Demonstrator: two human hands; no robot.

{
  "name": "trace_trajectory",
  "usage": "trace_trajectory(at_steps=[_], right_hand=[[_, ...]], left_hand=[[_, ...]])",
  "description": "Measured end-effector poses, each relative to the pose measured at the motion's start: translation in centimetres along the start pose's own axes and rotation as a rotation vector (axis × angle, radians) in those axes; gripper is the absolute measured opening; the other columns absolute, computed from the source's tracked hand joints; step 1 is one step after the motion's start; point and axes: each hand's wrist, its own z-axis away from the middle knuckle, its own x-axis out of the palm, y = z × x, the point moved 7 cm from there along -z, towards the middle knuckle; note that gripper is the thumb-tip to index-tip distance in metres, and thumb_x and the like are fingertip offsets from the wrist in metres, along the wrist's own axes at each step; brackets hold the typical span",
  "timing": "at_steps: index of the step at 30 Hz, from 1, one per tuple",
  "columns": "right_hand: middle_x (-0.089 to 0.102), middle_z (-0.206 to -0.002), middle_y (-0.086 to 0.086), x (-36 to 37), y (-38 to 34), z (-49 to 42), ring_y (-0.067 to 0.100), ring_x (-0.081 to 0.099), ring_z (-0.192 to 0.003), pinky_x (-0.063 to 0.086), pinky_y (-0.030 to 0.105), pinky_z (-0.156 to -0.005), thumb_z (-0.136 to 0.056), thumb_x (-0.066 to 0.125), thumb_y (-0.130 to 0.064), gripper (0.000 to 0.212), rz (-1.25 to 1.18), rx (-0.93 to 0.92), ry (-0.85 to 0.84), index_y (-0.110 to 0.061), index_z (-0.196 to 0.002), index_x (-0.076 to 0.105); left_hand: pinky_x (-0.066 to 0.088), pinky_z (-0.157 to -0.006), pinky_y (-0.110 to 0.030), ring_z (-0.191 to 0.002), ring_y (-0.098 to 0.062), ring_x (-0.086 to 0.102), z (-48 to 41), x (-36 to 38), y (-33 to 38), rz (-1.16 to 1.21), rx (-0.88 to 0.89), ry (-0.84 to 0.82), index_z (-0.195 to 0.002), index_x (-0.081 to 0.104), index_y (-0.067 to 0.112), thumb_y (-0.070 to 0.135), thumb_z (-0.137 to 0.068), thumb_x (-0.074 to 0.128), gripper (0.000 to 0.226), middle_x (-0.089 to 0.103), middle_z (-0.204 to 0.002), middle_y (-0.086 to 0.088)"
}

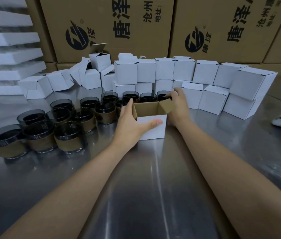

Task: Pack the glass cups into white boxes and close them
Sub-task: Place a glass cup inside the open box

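Flanking box (153, 129): left hand (131, 125), right hand (179, 106)

An open box (151, 125) stands on the desk (153, 178); cups (64, 116) lie left, closed boxes (205, 78) behind.

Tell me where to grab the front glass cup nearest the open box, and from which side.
Grip the glass cup round its brown sleeve, coming from its right. It stands upright, and its right and near sides look free, while other cups crowd its left and back.

Glossy steel table (153, 178); matt cardboard box (153, 128); smoky glass cups (67, 137).
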Motion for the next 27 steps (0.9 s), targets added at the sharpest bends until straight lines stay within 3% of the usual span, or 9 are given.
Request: trace_trajectory(at_steps=[2, 5, 6, 13, 18, 22, 27], right_hand=[[0.036, -0.147, 0.006, -0.9, 0.0, 1.3, 0.018, 0.043, -0.127, 0.036, 0.023, -0.096, -0.09, 0.054, -0.009, 0.026, -0.073, 0.036, 0.007, -0.009, -0.115, 0.06], [0.049, -0.13, 0.013, -2.5, 1.0, 3.1, 0.011, 0.048, -0.104, 0.029, -0.002, -0.078, -0.089, 0.052, -0.001, 0.024, -0.194, 0.134, 0.083, -0.002, -0.109, 0.065], [0.051, -0.126, 0.013, -3.2, 1.2, 3.9, 0.008, 0.046, -0.098, 0.027, -0.004, -0.076, -0.088, 0.052, 0.0, 0.024, -0.264, 0.171, 0.11, -0.002, -0.107, 0.067], [0.055, -0.119, 0.01, -5.2, 1.4, 7.0, 0.013, 0.052, -0.102, 0.035, 0.012, -0.087, -0.089, 0.064, -0.01, 0.011, -0.303, 0.174, 0.074, -0.01, -0.1, 0.068], [0.066, -0.105, 0.011, -6.1, 1.2, 7.4, 0.026, 0.061, -0.105, 0.048, 0.032, -0.092, -0.089, 0.066, -0.011, 0.007, -0.526, 0.295, 0.202, -0.015, -0.091, 0.061], [0.058, -0.114, 0.006, -9.4, -1.3, 7.3, 0.011, 0.059, -0.105, 0.044, 0.007, -0.077, -0.088, 0.068, -0.017, 0.011, -0.716, 0.178, 0.416, -0.023, -0.089, 0.059], [0.051, -0.103, -0.01, -10.3, -6.2, 8.6, 0.005, 0.057, -0.1, 0.048, 0.019, -0.083, -0.082, 0.073, -0.031, 0.017, -0.614, -0.011, 0.365, -0.035, -0.087, 0.057]], left_hand=[[0.031, -0.103, -0.02, -0.132, -0.007, 0.037, 0.0, -0.3, 0.1, -0.003, -0.005, 0.029, -0.154, 0.02, 0.02, 0.05, -0.064, 0.085, 0.114, 0.032, -0.147, 0.007], [0.03, -0.103, -0.02, -0.131, -0.009, 0.038, 0.3, -0.7, 0.1, 0.009, -0.027, 0.048, -0.153, 0.02, 0.018, 0.046, -0.067, 0.084, 0.111, 0.032, -0.146, 0.005], [0.029, -0.104, -0.02, -0.131, -0.009, 0.038, 0.4, -0.8, 0.0, 0.017, -0.037, 0.049, -0.154, 0.019, 0.018, 0.045, -0.068, 0.084, 0.111, 0.031, -0.146, 0.005], [0.026, -0.107, -0.021, -0.135, -0.011, 0.034, 1.1, -1.0, -0.3, 0.028, -0.055, 0.016, -0.155, 0.013, 0.017, 0.043, -0.07, 0.084, 0.114, 0.027, -0.149, 0.003], [0.031, -0.115, -0.036, -0.136, -0.012, 0.037, 1.0, -0.9, -0.3, 0.061, -0.062, -0.022, -0.155, 0.017, 0.019, 0.04, -0.069, 0.085, 0.112, 0.028, -0.149, 0.005], [0.032, -0.113, -0.031, -0.133, -0.009, 0.038, 1.1, -0.5, -0.1, 0.054, -0.045, -0.074, -0.154, 0.018, 0.022, 0.042, -0.067, 0.086, 0.112, 0.031, -0.138, 0.013], [0.03, -0.112, -0.026, -0.134, -0.005, 0.035, 1.4, 0.0, 0.6, 0.021, 0.012, -0.111, -0.154, 0.016, 0.021, 0.047, -0.068, 0.084, 0.113, 0.028, -0.142, 0.012]])
